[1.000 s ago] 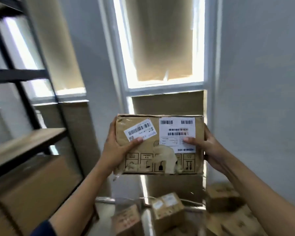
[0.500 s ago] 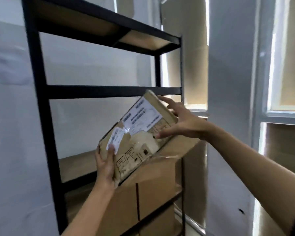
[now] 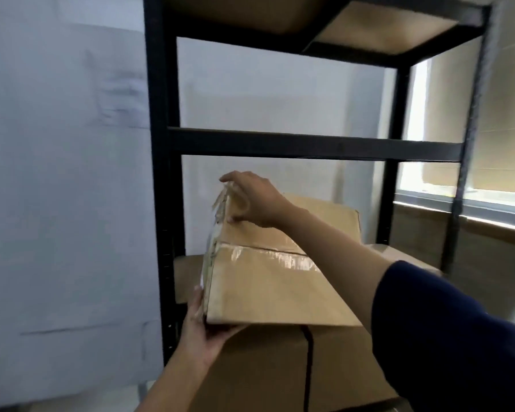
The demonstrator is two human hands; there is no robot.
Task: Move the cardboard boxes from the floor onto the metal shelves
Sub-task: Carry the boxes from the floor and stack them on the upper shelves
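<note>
Up at the black metal shelving unit [image 3: 161, 173], a taped cardboard box [image 3: 268, 286] was held tilted, its near edge low and its far end raised, inside the bay under the middle crossbar. The left hand [image 3: 202, 331] cupped the box's near lower corner from beneath, fingers wrapped under it. The right hand [image 3: 253, 200] gripped the raised far corner from above, its dark blue sleeve [image 3: 446, 337] crossing the foreground. The held box rested on, or just over, a larger cardboard box [image 3: 280, 367] with a dark strap down its front, already sitting on the shelf. Another carton [image 3: 336, 215] stood behind them in that bay. All boxes were sealed, so their contents could not be seen.
</note>
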